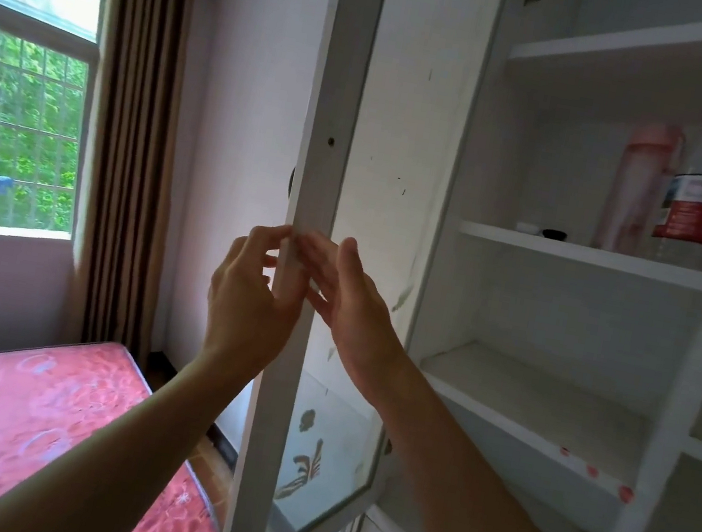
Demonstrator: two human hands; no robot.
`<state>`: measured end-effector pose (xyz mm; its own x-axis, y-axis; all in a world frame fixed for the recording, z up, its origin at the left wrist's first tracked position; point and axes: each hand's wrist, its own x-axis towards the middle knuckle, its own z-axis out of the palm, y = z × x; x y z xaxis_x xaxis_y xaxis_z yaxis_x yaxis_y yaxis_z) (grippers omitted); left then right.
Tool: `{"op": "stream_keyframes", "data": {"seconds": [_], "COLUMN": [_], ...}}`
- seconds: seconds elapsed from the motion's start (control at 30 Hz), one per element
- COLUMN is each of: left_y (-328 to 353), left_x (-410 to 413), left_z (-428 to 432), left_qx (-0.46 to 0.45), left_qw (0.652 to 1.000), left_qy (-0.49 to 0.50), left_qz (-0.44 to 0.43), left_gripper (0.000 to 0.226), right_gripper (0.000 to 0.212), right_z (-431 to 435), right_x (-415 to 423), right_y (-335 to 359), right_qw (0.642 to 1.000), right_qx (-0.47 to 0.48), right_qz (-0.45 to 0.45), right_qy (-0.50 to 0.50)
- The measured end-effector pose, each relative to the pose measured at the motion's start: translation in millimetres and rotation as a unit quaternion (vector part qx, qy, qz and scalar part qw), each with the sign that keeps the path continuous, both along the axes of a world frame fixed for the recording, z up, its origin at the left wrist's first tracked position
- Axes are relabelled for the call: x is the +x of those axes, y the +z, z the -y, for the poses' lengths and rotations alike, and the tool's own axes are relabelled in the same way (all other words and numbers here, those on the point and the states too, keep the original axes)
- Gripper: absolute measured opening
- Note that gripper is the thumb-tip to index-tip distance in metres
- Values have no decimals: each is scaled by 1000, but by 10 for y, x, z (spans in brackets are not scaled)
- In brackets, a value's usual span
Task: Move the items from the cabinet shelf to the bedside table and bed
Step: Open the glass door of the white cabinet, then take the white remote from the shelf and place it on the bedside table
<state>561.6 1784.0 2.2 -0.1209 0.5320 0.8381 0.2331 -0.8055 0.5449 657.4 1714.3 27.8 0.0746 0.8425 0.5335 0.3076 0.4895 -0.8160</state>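
Observation:
The white cabinet door (341, 78) stands open, edge toward me. My left hand (245, 290) grips the door's edge from the left, fingers curled on it. My right hand (348, 298) lies flat against the door's inner side, fingers straight. On the cabinet shelf (592, 256) to the right stand a pink bottle (638, 188) and a clear bottle with a red cap and red label (699, 184). A small white item (527, 227) and a small black lid-like item (554, 234) lie on the same shelf, further left. The bed (11, 427) with a red mattress is at lower left.
A window (13, 107) with bars and a brown curtain (135, 127) fill the left wall. Lower shelves (535, 403) show in the open cabinet. A strip of wooden floor (213, 465) runs between the bed and the cabinet.

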Motion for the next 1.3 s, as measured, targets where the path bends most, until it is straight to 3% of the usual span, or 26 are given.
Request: {"op": "stream_keyframes", "data": {"seconds": [0.07,0.13,0.23,0.37,0.5,0.87,1.0,1.3], "left_y": [-3,11,63,153,293,701,861,1198], "left_x": [29,70,209,520,886,2181,2491,2926], "left_z": [94,253,460,551,568,566,533,234], "left_qx": [-3,52,89,-18,-129,-149,-155,-167], "left_qw": [999,995,993,992,968,946,943,936], "left_qy": [38,72,14,-108,-214,-287,-295,-309], "left_qz": [-17,-54,-79,-61,-23,-10,3,21], "left_gripper": [31,40,40,26,26,14,13,18], "right_gripper": [60,56,63,60,57,47,55,49], "right_z": [58,146,319,527,697,762,689,377], "right_x": [47,128,315,682,1181,2314,2635,3005], "right_y": [-2,13,62,153,305,562,699,1037], "right_qw": [1000,999,996,982,966,955,953,957], "right_qx": [-6,-5,29,64,80,111,106,77], "right_qz": [-5,-16,-27,-41,-74,-121,-139,-104], "right_qy": [-8,-30,-83,-174,-235,-248,-246,-259]}}
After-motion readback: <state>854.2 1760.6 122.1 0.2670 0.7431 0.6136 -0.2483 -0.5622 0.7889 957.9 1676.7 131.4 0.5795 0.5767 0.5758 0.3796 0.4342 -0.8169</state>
